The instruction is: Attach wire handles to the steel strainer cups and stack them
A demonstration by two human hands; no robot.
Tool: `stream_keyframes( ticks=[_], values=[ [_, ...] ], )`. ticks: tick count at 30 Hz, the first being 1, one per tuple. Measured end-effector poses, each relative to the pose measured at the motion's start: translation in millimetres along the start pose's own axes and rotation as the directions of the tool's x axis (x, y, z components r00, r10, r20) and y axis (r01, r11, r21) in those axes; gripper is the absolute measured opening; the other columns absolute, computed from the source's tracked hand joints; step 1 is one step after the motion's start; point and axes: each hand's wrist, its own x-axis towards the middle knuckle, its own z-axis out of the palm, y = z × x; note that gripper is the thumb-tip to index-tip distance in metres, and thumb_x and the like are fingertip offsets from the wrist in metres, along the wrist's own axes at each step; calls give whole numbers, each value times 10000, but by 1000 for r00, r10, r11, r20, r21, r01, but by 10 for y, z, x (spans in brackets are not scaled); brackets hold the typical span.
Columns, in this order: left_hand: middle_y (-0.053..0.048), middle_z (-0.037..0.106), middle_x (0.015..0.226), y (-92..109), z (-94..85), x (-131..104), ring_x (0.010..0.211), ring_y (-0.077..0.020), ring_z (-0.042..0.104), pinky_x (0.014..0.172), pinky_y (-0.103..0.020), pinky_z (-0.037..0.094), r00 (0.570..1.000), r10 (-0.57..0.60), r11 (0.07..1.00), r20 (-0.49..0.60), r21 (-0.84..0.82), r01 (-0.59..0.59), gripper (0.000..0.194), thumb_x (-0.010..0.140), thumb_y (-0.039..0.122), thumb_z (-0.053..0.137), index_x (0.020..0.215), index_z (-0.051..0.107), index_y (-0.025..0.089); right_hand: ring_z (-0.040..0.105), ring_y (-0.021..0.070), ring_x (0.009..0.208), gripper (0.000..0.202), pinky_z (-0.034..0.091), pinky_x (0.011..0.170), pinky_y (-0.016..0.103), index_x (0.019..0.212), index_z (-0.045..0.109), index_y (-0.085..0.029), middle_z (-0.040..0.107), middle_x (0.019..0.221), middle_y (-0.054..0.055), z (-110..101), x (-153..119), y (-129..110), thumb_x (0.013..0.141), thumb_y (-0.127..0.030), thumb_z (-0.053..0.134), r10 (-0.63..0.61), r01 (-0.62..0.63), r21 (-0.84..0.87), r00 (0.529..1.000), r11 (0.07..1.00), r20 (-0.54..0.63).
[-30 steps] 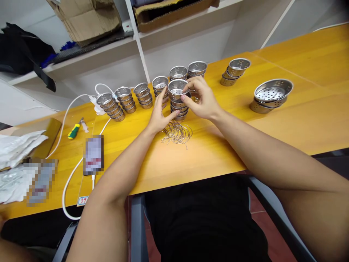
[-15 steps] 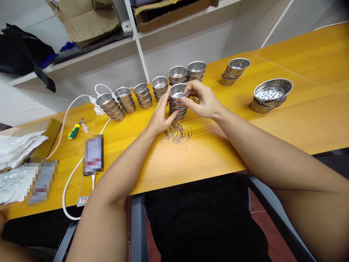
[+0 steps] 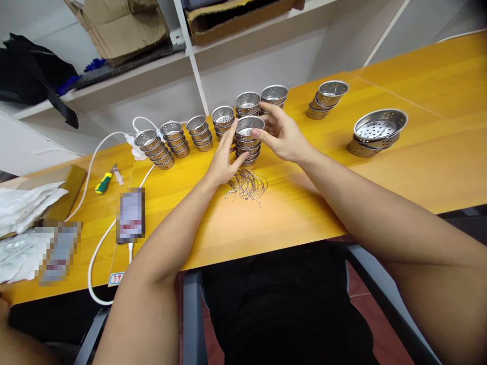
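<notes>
A stack of perforated metal cups (image 3: 249,144) stands upright on the table in front of me, between my two hands. My left hand (image 3: 221,163) holds its left side, fingers straight along the side and thumb across the front of the lower cups. At the right, my right hand (image 3: 284,135) curves round the top cup, thumb at the front of the rim and fingers reaching behind; part of their contact is hidden. A tangle of thin metal wire rings (image 3: 249,187) lies just in front of the stack.
Several more cup stacks (image 3: 198,134) line the back left. Two leaning stacks, a small one (image 3: 327,100) and a wider one (image 3: 378,133), stand at right. A phone (image 3: 130,215) on a white cable, a green-yellow screwdriver (image 3: 103,182) and plastic bags (image 3: 26,208) occupy the left.
The fingers of my right hand have spread from a bent pose at the rim to a wider curve round the top cup. My left hand stays on the stack.
</notes>
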Motion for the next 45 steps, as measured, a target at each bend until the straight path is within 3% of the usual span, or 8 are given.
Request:
stream_keyframes(
  ticks=[14, 19, 24, 31, 35, 39, 42, 45],
  values=[
    [-184, 376, 1919, -177, 30, -36, 1771, -407, 553, 1371, -622, 659, 994, -57, 998, -91, 30, 60, 889, 1212, 652, 649, 1937, 174, 458, 765, 480, 1479, 1044, 671, 1265, 739, 1644, 731, -350, 788, 1625, 176, 84, 16, 175, 898, -1077, 792, -31, 21, -105, 995, 994, -95],
    [-174, 640, 1564, -245, 38, -53, 1321, -305, 797, 1137, -530, 767, 992, -120, 993, -36, -9, 120, 550, 1192, 404, 694, 1700, 504, 317, 656, 530, 1597, 932, 626, 1306, 806, 1713, 677, -367, 678, 1727, 197, 54, 18, 264, 974, -909, 846, -45, -4, -241, 979, 971, -197],
    [-179, 729, 1579, -44, -36, -31, 1526, -310, 737, 1364, -533, 649, 997, 27, 999, 74, 26, -29, 390, 1149, 280, 671, 1535, 651, 234, 744, 500, 1438, 987, 726, 1157, 774, 1752, 614, -388, 649, 1717, 193, 20, 44, 288, 940, -878, 888, -25, -16, -229, 984, 973, -178],
    [-167, 790, 1516, -32, -92, -46, 1465, -303, 785, 1326, -524, 652, 998, 2, 997, 68, 79, -8, 315, 1160, 283, 679, 1467, 720, 224, 794, 489, 1303, 482, 645, 1257, 786, 1371, 826, -301, 787, 1426, 201, -438, 51, 360, 1029, -635, 884, 39, -117, -474, 984, 873, -171],
    [-149, 829, 1423, -26, -91, -57, 1378, -277, 820, 1257, -466, 680, 993, -9, 998, 115, 58, 2, 252, 1173, 289, 685, 1402, 758, 212, 727, 551, 1427, 437, 556, 1334, 813, 1210, 863, -236, 804, 1340, 239, -679, 39, 546, 892, -473, 1046, 129, -178, -577, 984, 797, -125],
    [-140, 846, 1391, 2, -98, -53, 1335, -266, 836, 1229, -436, 688, 990, -39, 998, 139, 63, 31, 243, 1172, 288, 693, 1383, 783, 208, 813, 530, 1215, 362, 641, 1180, 824, 1172, 858, -254, 853, 1139, 195, -776, 48, 523, 932, -476, 1014, 298, -291, -606, 950, 741, -93],
    [-141, 851, 1388, 18, -108, -46, 1333, -267, 835, 1239, -447, 686, 991, -37, 997, 125, 67, 29, 233, 1171, 282, 689, 1365, 794, 207, 796, 522, 1322, 378, 612, 1245, 802, 1357, 837, -268, 825, 1386, 222, -856, 54, 403, 1046, -471, 909, 228, -303, -598, 953, 742, -200],
    [-141, 851, 1380, 15, -110, -43, 1321, -267, 833, 1229, -458, 693, 993, -27, 997, 111, 73, 19, 228, 1168, 279, 691, 1359, 795, 209, 654, 486, 1622, 655, 510, 1402, 693, 1710, 650, -192, 509, 1851, 314, -937, 50, 312, 1098, -311, 853, 122, -319, -598, 930, 735, -346]
  ],
)
